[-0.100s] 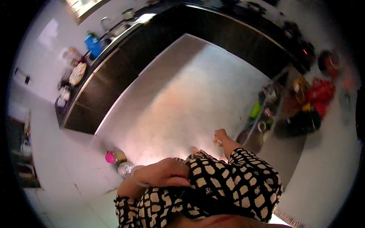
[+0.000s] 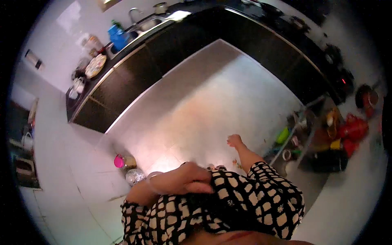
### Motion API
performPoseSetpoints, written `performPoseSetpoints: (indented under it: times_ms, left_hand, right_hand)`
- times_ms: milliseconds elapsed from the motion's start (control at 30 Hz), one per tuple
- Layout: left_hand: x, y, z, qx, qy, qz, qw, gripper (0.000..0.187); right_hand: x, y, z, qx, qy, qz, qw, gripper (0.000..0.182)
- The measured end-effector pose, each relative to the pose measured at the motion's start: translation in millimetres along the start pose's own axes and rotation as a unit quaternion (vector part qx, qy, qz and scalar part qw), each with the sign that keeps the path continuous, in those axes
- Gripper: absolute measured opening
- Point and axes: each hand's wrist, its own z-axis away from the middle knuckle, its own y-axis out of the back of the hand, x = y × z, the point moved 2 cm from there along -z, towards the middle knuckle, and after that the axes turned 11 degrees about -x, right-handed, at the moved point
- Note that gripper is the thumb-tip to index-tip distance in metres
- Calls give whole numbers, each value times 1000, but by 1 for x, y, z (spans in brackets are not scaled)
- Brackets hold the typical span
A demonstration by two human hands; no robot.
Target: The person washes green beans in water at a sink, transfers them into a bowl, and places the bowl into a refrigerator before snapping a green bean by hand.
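Note:
My left hand (image 2: 192, 179) lies in front of my patterned clothing (image 2: 232, 192), its wrist ringed by a pale bangle. Its fingers are pressed together, and whatever they may hold is hidden. Farther right and forward, my right hand (image 2: 234, 141) hangs above the floor with bare, loosely bent fingers and nothing visible in it. A small coloured patch (image 2: 237, 164) shows between that forearm and the clothing; I cannot make out what it is.
A dark counter (image 2: 134, 51) carries a sink (image 2: 150, 24), a blue container (image 2: 117, 38) and a patterned plate (image 2: 96, 66). A pink-lidded jar (image 2: 119, 161) stands on the left floor. At right are a rack (image 2: 300, 134) and red items (image 2: 354, 128).
The view has shifted, so the counter and rack appear farther right. My right hand appears slightly higher against the floor, and my left hand slightly farther right.

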Motion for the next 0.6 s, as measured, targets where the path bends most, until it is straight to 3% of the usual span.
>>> performPoseSetpoints:
  times_ms: [67, 167, 233, 300, 400, 467, 567, 600]
  left_hand:
    - [-31, 44, -10, 71, 44, -68, 994, 35]
    - [-71, 134, -13, 122, 42, -133, 983, 37]
    - [-76, 220, 8, 143, 47, -182, 972, 38]
    - [-110, 252, -23, 179, 1, -168, 969, 38]
    - [-154, 333, -33, 174, 54, -157, 971, 40]
    - [-186, 378, -41, 145, 37, -166, 975, 40]
    - [-220, 451, -38, 85, 49, -122, 988, 42]
    - [-230, 467, -33, 35, 130, -79, 988, 44]
  right_hand:
    - [-69, -21, -25, -18, 28, -65, 997, 18]
    - [-166, -72, -77, 2, 55, 18, 998, 15]
    - [-211, -111, -112, -43, 84, 75, 993, 16]
    - [-227, -103, -126, -11, 47, 49, 998, 19]
    - [-287, -92, -135, 48, 1, -26, 999, 22]
    - [-315, -75, -138, 78, -14, -63, 995, 25]
    - [-339, -52, -192, 64, 9, -169, 984, 28]
    - [-350, -47, -196, 64, 20, -170, 983, 26]
